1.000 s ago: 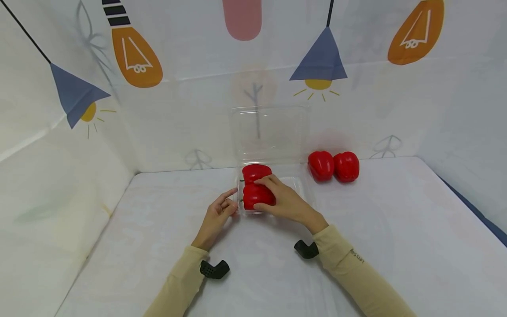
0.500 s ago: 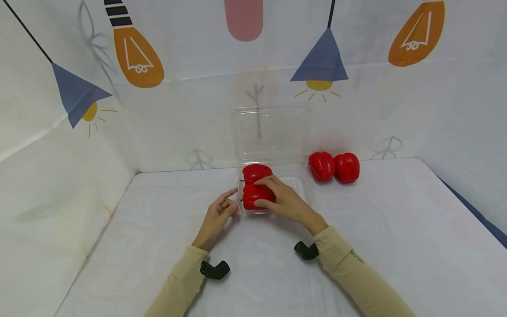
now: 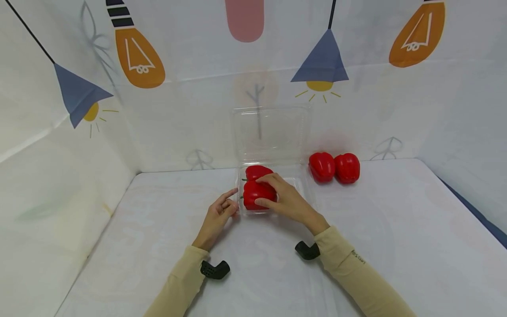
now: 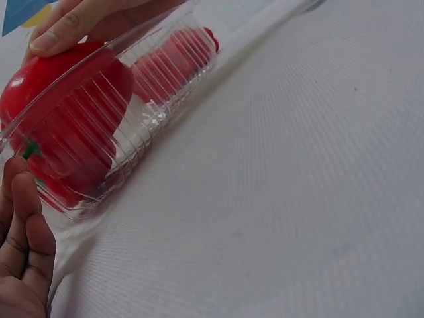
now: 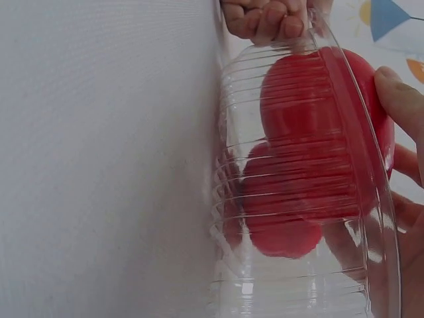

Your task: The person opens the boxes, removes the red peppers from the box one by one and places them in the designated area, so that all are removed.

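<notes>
My right hand (image 3: 287, 198) grips a red bell pepper (image 3: 255, 196) from above and the right, thumb at its near side and fingers at its far side. That pepper is inside the left part of a clear plastic clamshell box (image 3: 293, 180), its green stem (image 4: 30, 149) facing the left wall. Behind it, also in the box, lies a second red bell pepper (image 3: 253, 171), partly covered by my fingers. My left hand (image 3: 218, 215) rests its fingertips against the box's left end, the other fingers loosely bent, as the left wrist view shows.
The box's transparent lid (image 3: 273, 134) stands upright behind it, against the patterned backdrop (image 3: 190, 110). Two more red peppers, a left one (image 3: 321, 167) and a right one (image 3: 347, 168), sit side by side to the box's right on the white-covered table (image 3: 380, 229).
The rear pepper in the box has shifted slightly to the right, and the gripped pepper has turned a little. The left hand stays at the box's left end.
</notes>
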Demonstrator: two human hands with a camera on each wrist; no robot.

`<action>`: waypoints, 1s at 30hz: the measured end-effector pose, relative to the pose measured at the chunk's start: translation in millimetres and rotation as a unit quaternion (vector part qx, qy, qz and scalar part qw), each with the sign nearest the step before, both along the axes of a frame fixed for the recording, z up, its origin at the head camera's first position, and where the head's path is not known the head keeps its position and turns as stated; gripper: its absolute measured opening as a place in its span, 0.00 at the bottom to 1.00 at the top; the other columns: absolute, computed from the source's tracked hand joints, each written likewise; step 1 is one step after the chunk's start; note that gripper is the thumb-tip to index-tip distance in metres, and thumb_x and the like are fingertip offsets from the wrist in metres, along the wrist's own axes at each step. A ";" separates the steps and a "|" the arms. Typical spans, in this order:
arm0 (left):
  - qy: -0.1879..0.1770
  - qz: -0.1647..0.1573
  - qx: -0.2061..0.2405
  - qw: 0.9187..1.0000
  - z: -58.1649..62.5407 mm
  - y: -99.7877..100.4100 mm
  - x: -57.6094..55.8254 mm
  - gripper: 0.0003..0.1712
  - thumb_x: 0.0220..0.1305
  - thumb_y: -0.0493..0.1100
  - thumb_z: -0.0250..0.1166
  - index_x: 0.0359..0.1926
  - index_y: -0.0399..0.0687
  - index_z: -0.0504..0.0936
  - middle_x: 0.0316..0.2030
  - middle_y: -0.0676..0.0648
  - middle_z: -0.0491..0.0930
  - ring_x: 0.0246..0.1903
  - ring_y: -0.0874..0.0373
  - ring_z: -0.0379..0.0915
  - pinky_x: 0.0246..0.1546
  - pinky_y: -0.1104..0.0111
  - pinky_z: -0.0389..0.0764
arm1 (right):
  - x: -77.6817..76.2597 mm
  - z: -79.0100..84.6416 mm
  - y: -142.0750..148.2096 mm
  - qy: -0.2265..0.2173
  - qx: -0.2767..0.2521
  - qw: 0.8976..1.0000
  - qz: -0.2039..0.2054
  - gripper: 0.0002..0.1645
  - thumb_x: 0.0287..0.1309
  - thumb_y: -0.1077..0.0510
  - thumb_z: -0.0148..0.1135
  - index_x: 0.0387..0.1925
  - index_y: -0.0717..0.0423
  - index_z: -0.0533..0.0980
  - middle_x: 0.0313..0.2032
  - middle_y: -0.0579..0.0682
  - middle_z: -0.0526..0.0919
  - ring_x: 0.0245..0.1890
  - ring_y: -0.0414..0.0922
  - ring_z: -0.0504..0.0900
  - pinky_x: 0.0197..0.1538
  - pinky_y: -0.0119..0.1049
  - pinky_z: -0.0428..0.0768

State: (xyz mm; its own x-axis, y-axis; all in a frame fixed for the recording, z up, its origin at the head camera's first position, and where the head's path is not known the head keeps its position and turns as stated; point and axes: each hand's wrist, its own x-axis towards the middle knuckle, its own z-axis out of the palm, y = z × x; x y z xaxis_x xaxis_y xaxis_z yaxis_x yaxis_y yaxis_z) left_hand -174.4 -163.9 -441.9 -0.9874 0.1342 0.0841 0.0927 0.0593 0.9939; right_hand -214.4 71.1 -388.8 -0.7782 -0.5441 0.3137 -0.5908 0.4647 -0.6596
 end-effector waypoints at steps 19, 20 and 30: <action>-0.015 -0.010 0.010 1.000 21.3 3.1 9.8 0.28 0.67 0.36 0.57 0.67 0.43 0.64 0.31 0.50 0.76 0.32 0.61 0.73 0.40 0.75 0.78 | 1.8 7.7 6.4 -0.017 0.018 1.000 -0.015 0.43 0.50 0.41 0.69 0.65 0.45 0.63 0.54 0.44 0.66 0.56 0.45 0.70 0.52 0.42 0.80; -0.017 -0.010 0.009 1.000 22.2 3.0 10.0 0.28 0.67 0.36 0.57 0.67 0.42 0.64 0.31 0.50 0.77 0.32 0.61 0.73 0.40 0.75 0.78 | 2.3 8.5 6.6 -0.018 0.020 0.999 -0.017 0.44 0.49 0.41 0.69 0.66 0.45 0.63 0.54 0.45 0.66 0.56 0.46 0.71 0.52 0.43 0.80; -0.005 -0.009 0.025 1.000 -0.4 -2.7 -0.4 0.28 0.66 0.41 0.59 0.66 0.48 0.66 0.33 0.48 0.76 0.32 0.63 0.73 0.40 0.75 0.78 | 6.4 17.3 10.8 -0.022 0.007 0.999 -0.032 0.42 0.47 0.41 0.71 0.63 0.38 0.65 0.58 0.45 0.62 0.59 0.48 0.68 0.55 0.46 0.79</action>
State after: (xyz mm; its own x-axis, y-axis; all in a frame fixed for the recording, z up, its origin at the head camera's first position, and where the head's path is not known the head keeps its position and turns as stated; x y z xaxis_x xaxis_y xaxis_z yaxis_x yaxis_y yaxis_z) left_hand -174.8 -166.6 -442.3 -0.9857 0.1483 0.0806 0.0826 0.0072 0.9966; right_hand -208.0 81.9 -371.6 -0.8244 -0.4973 0.2704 -0.5298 0.5097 -0.6779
